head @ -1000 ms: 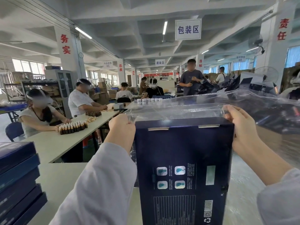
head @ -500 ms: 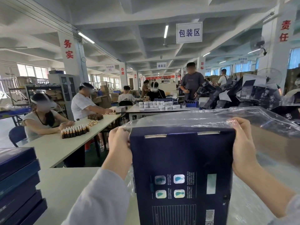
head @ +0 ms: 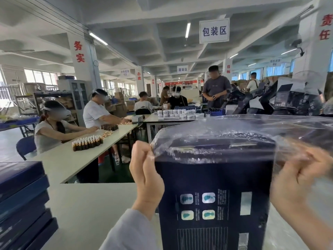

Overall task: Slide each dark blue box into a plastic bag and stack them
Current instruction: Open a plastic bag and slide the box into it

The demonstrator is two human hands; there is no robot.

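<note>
A dark blue box (head: 214,204) stands upright in front of me, its printed back facing the camera. A clear plastic bag (head: 234,130) is drawn over its top end, the rim bunched across the upper part of the box. My left hand (head: 146,177) pinches the bag's rim at the box's left edge. My right hand (head: 297,177), blurred, grips the rim at the right edge. Loose bag film billows up and to the right.
A stack of dark blue boxes (head: 21,204) sits at the left edge of the white table (head: 90,204). Opened dark boxes (head: 292,100) pile up at the back right. Several people work at a long table (head: 75,157) with small bottles (head: 87,142) to the left.
Both hands have pulled the bag's rim down over the box's top edge, which was bare before. The box and hands sit lower in view, and the right hand is moving.
</note>
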